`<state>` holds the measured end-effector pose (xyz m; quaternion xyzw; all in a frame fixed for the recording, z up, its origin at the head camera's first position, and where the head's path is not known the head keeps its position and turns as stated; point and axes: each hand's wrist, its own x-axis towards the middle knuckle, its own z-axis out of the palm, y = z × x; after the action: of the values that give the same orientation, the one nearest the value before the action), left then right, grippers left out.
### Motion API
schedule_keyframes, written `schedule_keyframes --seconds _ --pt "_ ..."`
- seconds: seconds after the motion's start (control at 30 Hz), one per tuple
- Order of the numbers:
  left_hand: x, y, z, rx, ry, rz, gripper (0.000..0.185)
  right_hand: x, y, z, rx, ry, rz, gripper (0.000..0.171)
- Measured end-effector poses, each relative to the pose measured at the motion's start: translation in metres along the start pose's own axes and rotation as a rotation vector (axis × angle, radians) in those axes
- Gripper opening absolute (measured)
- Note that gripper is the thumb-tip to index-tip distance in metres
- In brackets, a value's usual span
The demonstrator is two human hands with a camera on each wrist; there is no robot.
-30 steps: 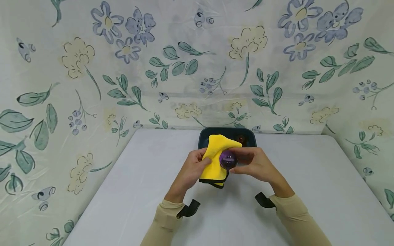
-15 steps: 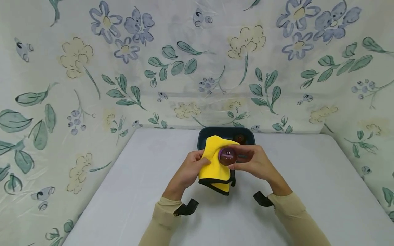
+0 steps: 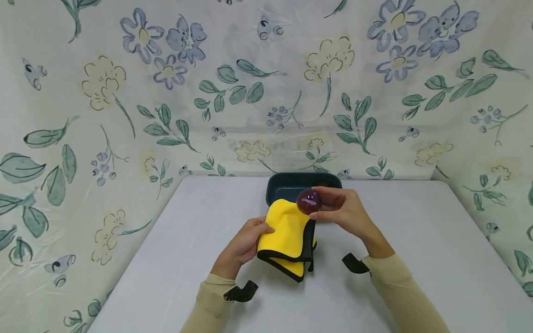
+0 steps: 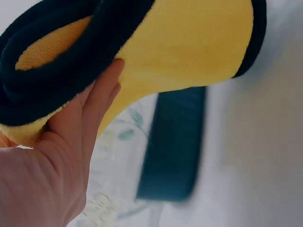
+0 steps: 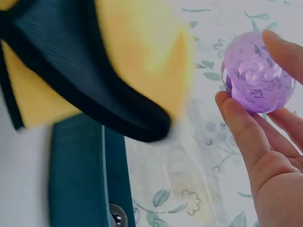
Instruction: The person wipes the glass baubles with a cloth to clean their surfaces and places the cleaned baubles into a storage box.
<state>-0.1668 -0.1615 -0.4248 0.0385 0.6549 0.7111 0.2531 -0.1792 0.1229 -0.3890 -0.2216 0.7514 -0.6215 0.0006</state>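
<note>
Between the thumb and fingertips of my right hand (image 3: 343, 210) I hold a clear purple ball (image 3: 308, 202), glassy and see-through in the right wrist view. My left hand (image 3: 243, 240) pinches a folded yellow cloth (image 3: 285, 231) with black edging, its thumb on top and the fingers mostly behind it. In the left wrist view the cloth (image 4: 189, 42) curls over the fingers. The ball is at the cloth's upper right corner in the head view, while the right wrist view shows a gap between them.
A dark teal tray (image 3: 287, 190) stands on the white table (image 3: 200, 208), near its back edge. Inside its right end a dark amber ball (image 3: 322, 184) shows partly behind my right hand. Floral sheeting (image 3: 233, 106) hangs behind the table.
The cloth has come away from around the ball as my left hand moved down and left. My right hand has lifted the ball slightly, and more of the tray shows.
</note>
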Motion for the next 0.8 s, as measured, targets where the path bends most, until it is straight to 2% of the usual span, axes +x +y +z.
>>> schedule_keyframes --seconds 0.2,0.47,0.67,0.8 --pt "-0.008 -0.016 -0.029 0.025 -0.007 -0.033 0.055 0.008 -0.002 -0.007 0.027 0.036 0.035 0.062" --pt "-0.021 -0.031 -0.067 0.161 0.022 -0.092 0.056 0.027 0.002 -0.008 0.068 0.075 0.047 0.060" --pt "-0.028 -0.035 -0.082 0.311 0.033 -0.116 0.060 0.042 0.006 -0.006 0.093 0.087 0.052 0.057" --pt "-0.030 -0.036 -0.087 0.369 0.067 -0.132 0.066 0.052 0.008 -0.005 0.090 0.102 0.074 0.058"
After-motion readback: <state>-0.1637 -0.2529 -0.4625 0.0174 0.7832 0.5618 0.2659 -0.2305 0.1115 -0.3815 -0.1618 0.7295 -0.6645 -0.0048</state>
